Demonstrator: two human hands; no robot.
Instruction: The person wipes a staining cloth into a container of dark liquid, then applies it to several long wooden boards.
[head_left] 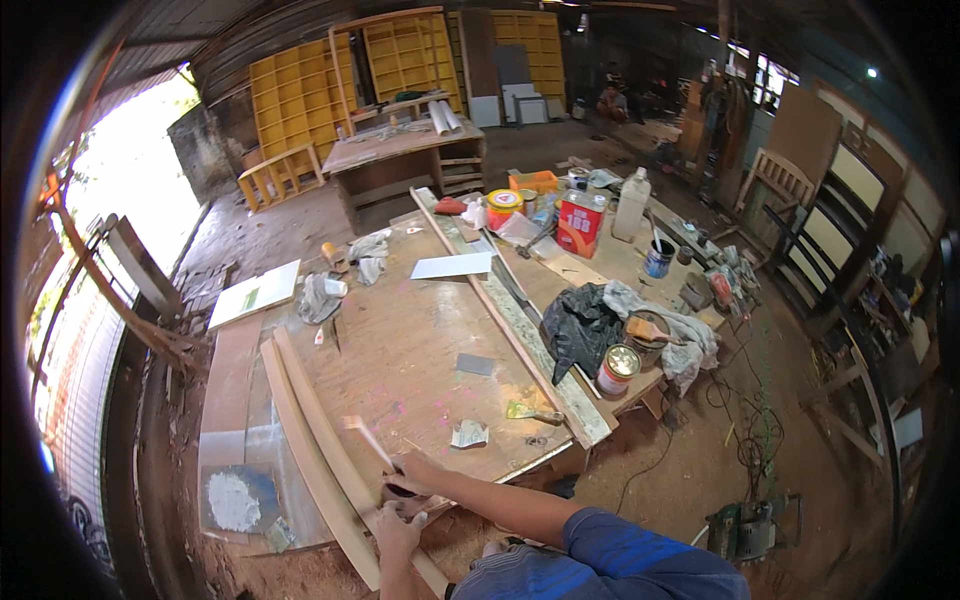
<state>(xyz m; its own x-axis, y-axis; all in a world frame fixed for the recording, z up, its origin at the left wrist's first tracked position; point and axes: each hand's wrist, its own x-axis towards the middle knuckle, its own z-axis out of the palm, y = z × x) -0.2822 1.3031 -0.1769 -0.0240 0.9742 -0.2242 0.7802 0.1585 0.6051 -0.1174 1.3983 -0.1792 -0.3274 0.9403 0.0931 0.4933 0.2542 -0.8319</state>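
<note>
My right hand (420, 472) is closed on a paintbrush (372, 440), whose pale bristle end points up and to the left, blurred by motion. Just below it, my left hand (398, 528) is closed around a small dark container (400, 491) near the bench's front edge. Its inside cannot be made out. Both hands are close together beside two long, slightly curved-looking wooden strips (308, 455). These lie lengthwise on the left part of the worktable (400, 330) and run past its near edge.
A white powdery patch (234, 501) lies at the near left. Grey sandpaper (475, 364) and another brush (533, 412) rest on the table. Rightward are a long board (520, 325), a paint can (618, 368), a black plastic bag (580, 328) and a red tin (580, 222). Cables (745, 410) trail across the floor.
</note>
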